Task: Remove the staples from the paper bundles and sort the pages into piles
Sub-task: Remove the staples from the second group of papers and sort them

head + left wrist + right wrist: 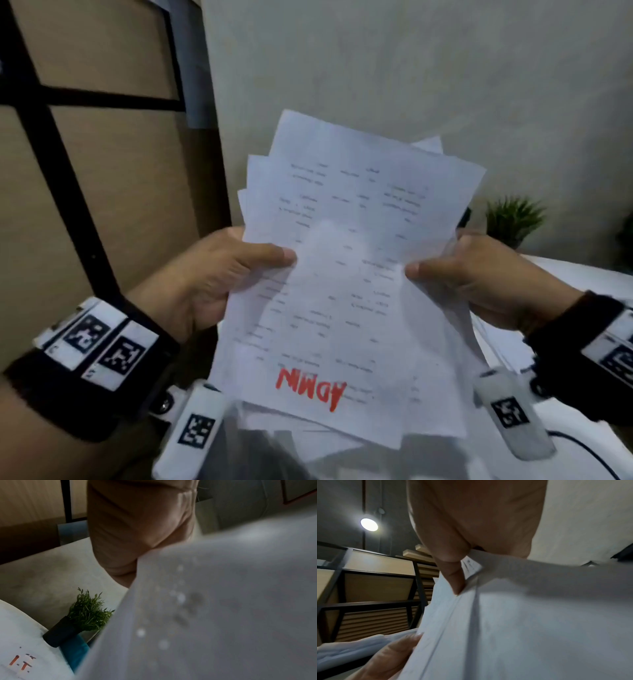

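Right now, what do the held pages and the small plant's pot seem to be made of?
Pages: thin white paper, matte, printed, with red marker writing; they bend and let light through between the left hand and right hand. Pot: dark, matte, smooth cylinder, possibly plastic or ceramic; the look leaves it open.

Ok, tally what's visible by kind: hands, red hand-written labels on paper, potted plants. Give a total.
Hands: 2, the left hand and the right hand, both gripping the paper bundle
Red labels: 2, ADMIN and I.T.
Potted plants: 1, the green plant
Total: 5
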Tool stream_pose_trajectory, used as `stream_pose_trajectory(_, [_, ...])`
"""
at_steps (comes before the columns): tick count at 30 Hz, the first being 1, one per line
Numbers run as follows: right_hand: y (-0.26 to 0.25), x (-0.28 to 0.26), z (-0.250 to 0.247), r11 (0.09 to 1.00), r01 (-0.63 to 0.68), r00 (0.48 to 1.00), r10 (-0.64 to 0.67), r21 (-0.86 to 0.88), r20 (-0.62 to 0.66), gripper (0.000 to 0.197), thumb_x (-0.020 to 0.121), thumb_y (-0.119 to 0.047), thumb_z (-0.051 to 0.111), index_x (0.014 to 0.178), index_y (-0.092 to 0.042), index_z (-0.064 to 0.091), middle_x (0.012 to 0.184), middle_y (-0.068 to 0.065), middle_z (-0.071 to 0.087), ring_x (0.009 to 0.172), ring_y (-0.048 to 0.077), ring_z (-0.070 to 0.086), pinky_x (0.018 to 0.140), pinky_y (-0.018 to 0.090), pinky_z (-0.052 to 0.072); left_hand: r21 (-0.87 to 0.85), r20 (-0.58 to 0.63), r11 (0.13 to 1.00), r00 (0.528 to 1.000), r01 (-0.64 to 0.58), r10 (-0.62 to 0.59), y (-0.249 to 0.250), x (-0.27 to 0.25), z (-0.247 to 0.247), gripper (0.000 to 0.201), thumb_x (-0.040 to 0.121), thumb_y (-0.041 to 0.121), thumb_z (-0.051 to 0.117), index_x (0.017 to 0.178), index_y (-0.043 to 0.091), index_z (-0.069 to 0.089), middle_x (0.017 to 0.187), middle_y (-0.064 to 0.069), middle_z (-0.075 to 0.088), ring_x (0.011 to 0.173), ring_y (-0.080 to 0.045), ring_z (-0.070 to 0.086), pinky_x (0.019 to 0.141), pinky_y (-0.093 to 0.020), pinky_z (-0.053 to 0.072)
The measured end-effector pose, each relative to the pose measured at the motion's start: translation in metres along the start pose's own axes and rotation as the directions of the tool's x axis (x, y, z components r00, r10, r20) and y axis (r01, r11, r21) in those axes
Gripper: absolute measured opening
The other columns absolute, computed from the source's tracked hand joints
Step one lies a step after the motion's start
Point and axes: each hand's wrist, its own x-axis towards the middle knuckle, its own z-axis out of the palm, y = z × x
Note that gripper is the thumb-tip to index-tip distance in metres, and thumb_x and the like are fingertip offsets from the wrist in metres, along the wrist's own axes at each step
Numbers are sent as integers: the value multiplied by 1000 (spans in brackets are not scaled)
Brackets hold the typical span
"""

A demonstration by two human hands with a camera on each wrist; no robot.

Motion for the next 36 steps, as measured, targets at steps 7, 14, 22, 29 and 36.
stream_pose_trajectory(7, [47, 5, -56, 762, -229, 973, 183, -605, -138, 36, 85, -29, 78, 117, -20, 64, 103, 1, 72, 87, 16, 68, 78, 34, 59, -189, -216, 982, 975, 15, -57, -29, 13, -61, 77, 71, 26, 83, 143, 11, 61, 142, -18, 65, 127, -41, 65, 101, -60, 53])
stream_pose_trajectory(14, [121, -18, -29, 339, 4, 904, 401, -941, 148, 71, 79, -47, 75, 141, -28, 47, 136, -7, 54, 120, 18, 54, 100, 31, 45, -263, -273, 964, 961, -41, -34, -52, 10, -52, 92, 56, 36, 94, 141, 16, 62, 133, -9, 72, 119, -32, 70, 97, -52, 50])
stream_pose_trajectory(22, [87, -16, -38, 648, -102, 990, 138, -755, -16, 37, 63, -58, 84, 94, -46, 67, 91, -13, 73, 75, 6, 68, 71, 25, 55, -161, -434, 969, 895, -189, 103, -57, -4, -2, 25, 107, 16, 52, 121, 9, 71, 118, -15, 78, 109, -36, 73, 95, -48, 57])
stream_pose_trajectory(29, [18, -18, 32, 988, 115, 990, -122, -108, -68, 78, 31, -58, 96, 100, -40, 67, 93, 3, 76, 66, 9, 69, 54, 24, 51, -39, -362, 977, 914, -211, 183, -55, -12, 34, 28, 109, 21, 50, 116, 6, 72, 97, -2, 81, 81, -15, 78, 60, -24, 59])
stream_pose_trajectory(36, [-11, 1, 87, 643, 274, 889, -453, -715, -66, 55, 78, -42, 78, 129, -29, 62, 111, -8, 66, 101, 9, 56, 82, 16, 35, 78, -317, 947, 893, -311, 319, -56, -11, 48, 32, 107, 25, 51, 114, 4, 74, 108, -16, 79, 99, -34, 76, 79, -41, 63])
